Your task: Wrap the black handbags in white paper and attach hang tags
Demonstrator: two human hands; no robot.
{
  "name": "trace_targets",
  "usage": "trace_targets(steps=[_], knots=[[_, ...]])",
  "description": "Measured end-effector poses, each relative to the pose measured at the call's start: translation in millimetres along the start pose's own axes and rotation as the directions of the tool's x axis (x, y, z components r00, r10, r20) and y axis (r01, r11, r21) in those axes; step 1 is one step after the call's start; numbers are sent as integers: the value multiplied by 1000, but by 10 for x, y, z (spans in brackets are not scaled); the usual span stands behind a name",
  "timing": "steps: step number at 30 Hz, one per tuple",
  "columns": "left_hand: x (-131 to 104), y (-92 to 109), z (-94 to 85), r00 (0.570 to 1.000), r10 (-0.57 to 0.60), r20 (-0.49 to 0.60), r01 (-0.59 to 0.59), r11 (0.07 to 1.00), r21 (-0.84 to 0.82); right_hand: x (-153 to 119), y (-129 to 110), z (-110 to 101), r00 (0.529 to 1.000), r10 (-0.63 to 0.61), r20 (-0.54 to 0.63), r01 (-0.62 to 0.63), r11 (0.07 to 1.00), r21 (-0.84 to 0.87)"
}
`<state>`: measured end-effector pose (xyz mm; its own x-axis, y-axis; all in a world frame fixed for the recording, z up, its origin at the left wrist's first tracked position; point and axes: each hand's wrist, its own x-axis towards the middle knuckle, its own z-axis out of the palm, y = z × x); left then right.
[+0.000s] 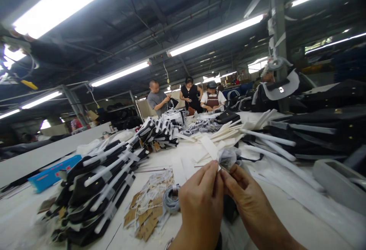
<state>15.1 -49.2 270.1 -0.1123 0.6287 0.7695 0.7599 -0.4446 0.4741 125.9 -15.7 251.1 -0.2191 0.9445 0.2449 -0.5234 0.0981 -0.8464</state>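
Wrap [227,157], seemingly plastic, pinched by left hand [200,204] and right hand [254,204], not yet released; black bundles [82,189] already stacked.

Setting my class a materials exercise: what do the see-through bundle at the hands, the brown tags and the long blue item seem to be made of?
See-through bundle: probably thin, glossy plastic film; it is crinkled and catches highlights.
Brown tags: likely matt card, flat with straight-cut edges.
Long blue item: smooth, perhaps coated card or plastic; blur leaves it open.
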Motion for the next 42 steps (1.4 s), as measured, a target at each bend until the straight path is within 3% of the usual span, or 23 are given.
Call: trace_targets(steps=[9,13,15,17,19,21,23,26,31,34,36,37,38,42], knots=[[-187,-79,188,990,144,3,-143,985,92,15,-7,-49,996,-3,-88,-3,997,-73],[-220,-56,197,975,222,-14,-216,959,183,17,-9,-55,996,3,-94,-11,997,-79],[-211,-18,158,980,201,15,-200,963,180,14,11,-78,998,24,-64,-27,999,-43],[-166,21,85,991,107,75,-113,990,79,7,27,-110,997,63,-43,-64,998,-2],[-80,42,-6,987,-45,152,61,993,-96,-1,19,-136,997,71,-15,-71,997,24],[30,31,-87,948,-189,257,262,921,-288,-5,-19,-146,999,34,39,-35,999,19],[143,-7,-137,889,-262,375,414,810,-415,-2,-70,-141,995,-6,99,6,1000,5],[263,-64,-141,818,-294,495,536,702,-469,5,-125,-122,992,-21,124,26,999,-46],[292,-75,-81,768,-356,533,624,607,-493,38,-136,-207,989,-41,139,76,963,-260],[287,-96,-81,710,-443,547,698,544,-466,63,-202,-570,983,-123,136,178,824,-539],[287,-113,-94,678,-497,542,733,509,-451,29,-329,-1006,959,-274,72,220,563,-796],[285,-117,-100,672,-516,532,740,501,-449,-7,-423,-1269,938,-347,26,174,404,-898],[282,-117,-106,668,-530,522,743,498,-447,-51,-534,-1548,914,-401,-69,50,279,-959],[271,-94,-101,674,-533,511,738,501,-451,-270,-1009,-2574,805,-475,-356,-281,223,-933]])
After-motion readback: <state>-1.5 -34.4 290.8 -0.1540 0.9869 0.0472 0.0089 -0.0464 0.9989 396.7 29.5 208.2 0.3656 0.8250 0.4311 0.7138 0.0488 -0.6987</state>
